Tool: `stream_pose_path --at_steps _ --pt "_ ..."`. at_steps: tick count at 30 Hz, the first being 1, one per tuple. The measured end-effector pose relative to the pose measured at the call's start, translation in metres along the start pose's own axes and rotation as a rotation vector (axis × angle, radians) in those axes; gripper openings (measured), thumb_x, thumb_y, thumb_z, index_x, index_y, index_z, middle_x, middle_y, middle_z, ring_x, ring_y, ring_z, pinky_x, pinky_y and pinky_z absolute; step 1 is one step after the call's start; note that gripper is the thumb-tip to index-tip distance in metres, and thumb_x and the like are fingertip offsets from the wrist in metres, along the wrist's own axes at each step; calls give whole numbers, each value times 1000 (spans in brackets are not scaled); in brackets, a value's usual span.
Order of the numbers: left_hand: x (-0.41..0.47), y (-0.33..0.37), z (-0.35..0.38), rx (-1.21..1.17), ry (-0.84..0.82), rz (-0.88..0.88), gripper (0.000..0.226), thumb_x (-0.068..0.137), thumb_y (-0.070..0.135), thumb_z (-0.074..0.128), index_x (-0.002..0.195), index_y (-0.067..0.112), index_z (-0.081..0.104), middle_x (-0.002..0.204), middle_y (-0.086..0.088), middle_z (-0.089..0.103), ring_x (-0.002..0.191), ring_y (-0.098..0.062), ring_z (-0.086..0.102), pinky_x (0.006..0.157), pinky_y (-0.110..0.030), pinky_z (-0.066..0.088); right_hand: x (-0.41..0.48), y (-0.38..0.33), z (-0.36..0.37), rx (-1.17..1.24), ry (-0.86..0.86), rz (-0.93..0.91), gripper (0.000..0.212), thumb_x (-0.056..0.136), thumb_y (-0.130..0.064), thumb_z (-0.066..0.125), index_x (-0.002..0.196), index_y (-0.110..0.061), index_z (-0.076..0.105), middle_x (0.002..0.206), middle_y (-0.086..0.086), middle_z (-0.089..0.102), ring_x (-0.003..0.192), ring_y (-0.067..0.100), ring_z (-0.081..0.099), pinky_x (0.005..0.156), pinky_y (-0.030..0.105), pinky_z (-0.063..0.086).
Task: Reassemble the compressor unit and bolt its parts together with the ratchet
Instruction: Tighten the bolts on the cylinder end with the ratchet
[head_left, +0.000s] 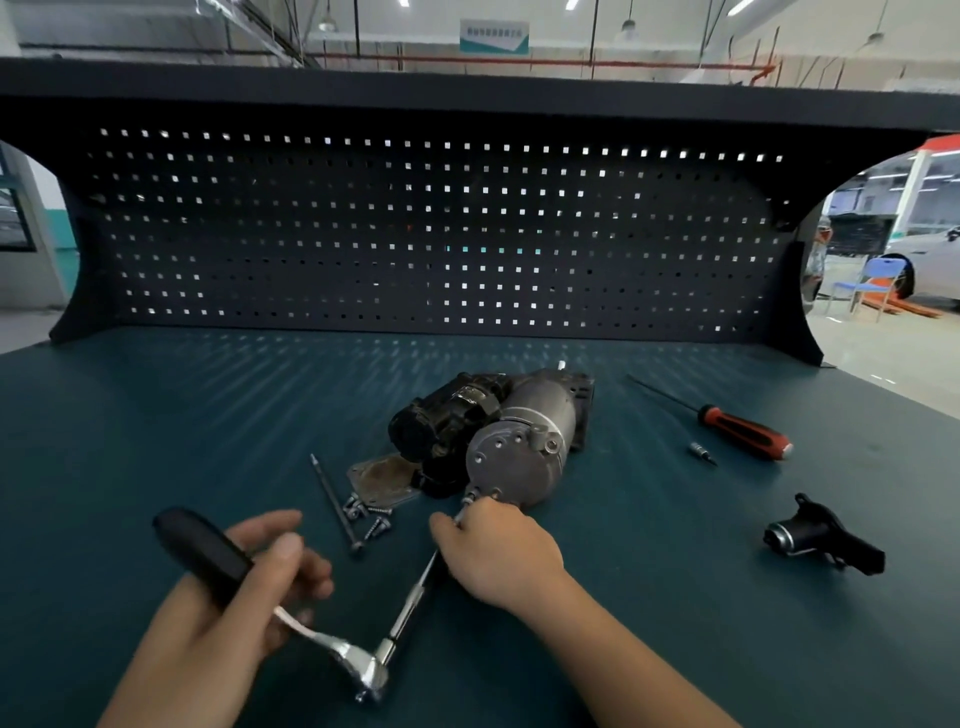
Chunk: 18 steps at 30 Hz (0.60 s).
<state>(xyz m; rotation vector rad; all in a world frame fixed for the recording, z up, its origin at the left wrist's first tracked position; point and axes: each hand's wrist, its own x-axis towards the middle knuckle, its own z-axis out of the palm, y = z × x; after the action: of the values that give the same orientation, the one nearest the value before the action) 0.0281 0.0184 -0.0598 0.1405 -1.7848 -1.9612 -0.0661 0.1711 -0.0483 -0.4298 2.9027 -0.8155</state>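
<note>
Loose screws (371, 519), long bolt (336, 503) block left of compressor (511, 441).

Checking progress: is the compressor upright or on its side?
On its side: the compressor lies along the bench, round end toward the camera.

- Teal desk (156, 415) carries it all.
- Compressor (519, 441) lies on its side, centre.
- Flat plate (382, 480), loose screws (371, 519) and a long bolt (335, 501) just left of it.
- Red-and-black screwdriver (743, 431) to the right, a small bit (701, 452) just beside it.
- Black fitting (826, 535) nearer, well apart.
</note>
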Motion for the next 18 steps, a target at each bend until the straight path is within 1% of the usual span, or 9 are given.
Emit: stream_pose_path --at_steps 2,6,7,9,10,12,14,16,18 --pt "-4 10 9 164 -165 162 46 61 20 76 102 26 58 62 -6 67 56 -9 64 57 -10 48 -5 1 0 -129 66 -68 42 99 -40 31 75 -10 48 90 12 55 89 31 55 70 32 36" --pt "-12 30 28 735 -557 479 50 59 69 46 106 73 29 78 30 62 72 11 54 68 -2 39 -12 6 -8 -483 266 -451 21 97 -19 36 110 -10 50 115 8 53 108 31 51 66 34 31" --pt "-13 32 32 863 -614 537 53 57 77 40 106 76 18 76 35 57 78 14 51 73 -1 37 -11 7 -10 -554 237 -586 22 97 -17 37 114 -11 49 120 7 50 113 28 46 71 33 33" --pt "-17 37 39 952 -646 460 67 45 90 33 102 81 -1 77 40 53 86 19 47 80 -3 36 -4 11 -8 -675 96 -790 29 96 -15 37 121 -11 51 132 6 47 123 25 38 89 33 33" --pt "-18 40 40 866 -622 400 70 44 86 39 101 85 -1 78 41 55 84 20 49 79 -3 37 -2 11 -8 -687 73 -855 28 94 -11 40 118 -8 54 129 9 51 121 25 42 93 34 34" --pt "-13 42 39 439 -471 354 62 48 62 62 98 82 31 73 22 65 64 6 60 68 -7 45 1 13 -10 -665 90 -928 20 85 -5 49 98 -6 64 103 12 65 99 26 61 82 34 48" --pt "-10 42 34 -22 -257 282 56 53 41 77 100 62 55 69 1 67 47 -15 60 54 -18 51 4 18 -10 -684 63 -907 25 89 -6 43 106 -5 62 109 11 64 104 26 59 85 36 49" --pt "-5 35 26 -382 7 89 34 66 34 73 96 45 61 66 -2 67 39 -12 55 43 -22 50 3 22 -8 -652 81 -922 27 92 -5 42 110 -2 62 112 13 64 109 29 57 87 40 49" --pt "2 25 16 -612 203 -100 13 72 32 64 82 33 56 64 1 65 39 -3 56 39 -19 48 1 25 -4 -612 135 -937 17 82 -6 56 91 -7 70 91 6 70 90 23 66 73 32 54"
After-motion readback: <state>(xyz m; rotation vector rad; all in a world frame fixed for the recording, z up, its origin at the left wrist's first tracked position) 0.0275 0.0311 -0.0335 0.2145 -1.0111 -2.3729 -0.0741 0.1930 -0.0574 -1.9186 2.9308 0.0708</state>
